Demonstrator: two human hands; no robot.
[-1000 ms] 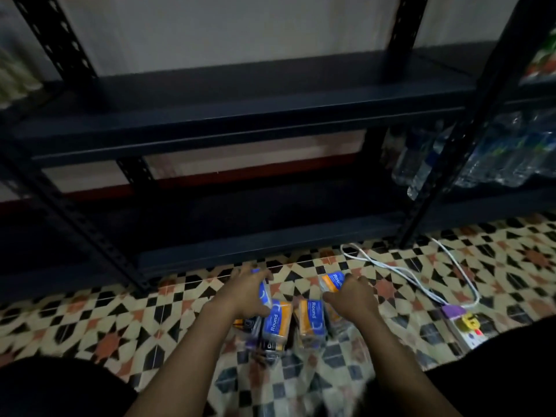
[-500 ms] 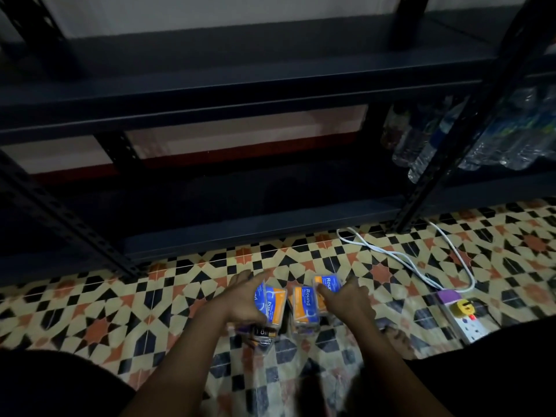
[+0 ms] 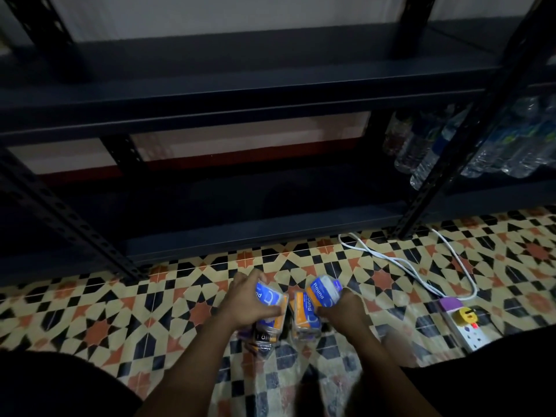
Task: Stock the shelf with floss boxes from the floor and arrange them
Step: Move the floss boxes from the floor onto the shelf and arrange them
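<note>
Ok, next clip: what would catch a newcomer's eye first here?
Two hands, left and right, gripping blue-and-orange floss boxes low at centre, above the bold patterned floor. Behind them stands a dark shelf; water bottles are at right, and a power strip lies lower right.

Dark matt metal shelf rack point(image 3: 240, 97) with perforated uprights; glossy blue-and-orange floss boxes point(image 3: 304, 311); smooth patterned ceramic floor tiles point(image 3: 90, 311); clear plastic bottles point(image 3: 421, 158).
</note>
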